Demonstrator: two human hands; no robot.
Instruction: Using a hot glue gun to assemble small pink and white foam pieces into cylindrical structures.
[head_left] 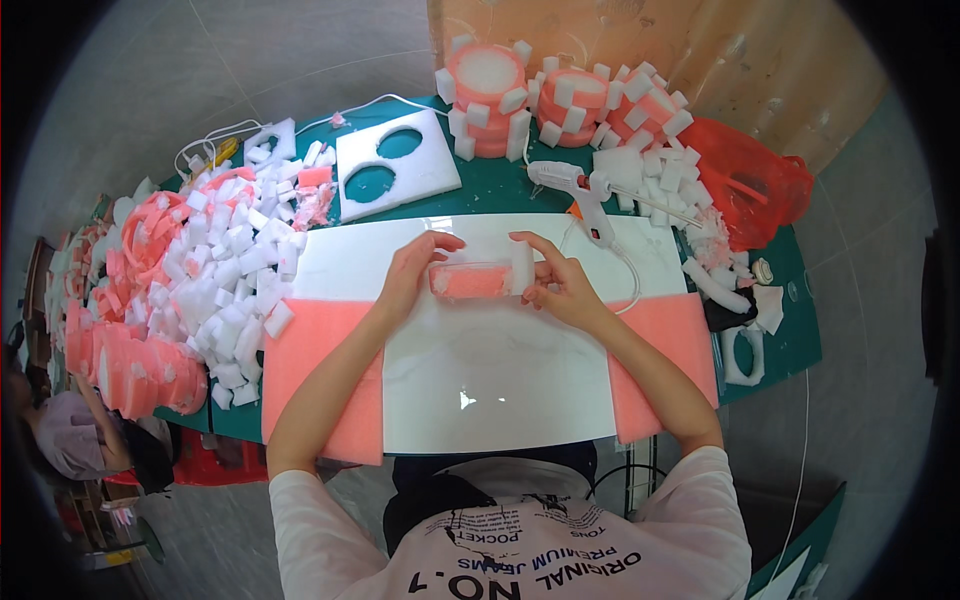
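Over the middle of the white board (490, 380) I hold a pink foam piece (470, 282) with a pale, partly see-through upper part. My left hand (415, 270) curls round its left end, the fingertips over the top edge. At the right end stands an upright white foam block (522, 268) against the pink foam. My right hand (560, 285) grips this block, index finger at its top and thumb lower on its side. Whether the block is stuck to the pink piece cannot be seen. A white glue gun (560, 178) lies just beyond my right hand.
Loose white foam blocks (235, 255) and pink rings (150, 365) heap up at left. Behind stand pink foam stacks (487, 75) with white blocks, beside a foam sheet (425, 165) with two holes. A red plastic bag (745, 180) is at right. Pink sheets (320, 370) flank the board.
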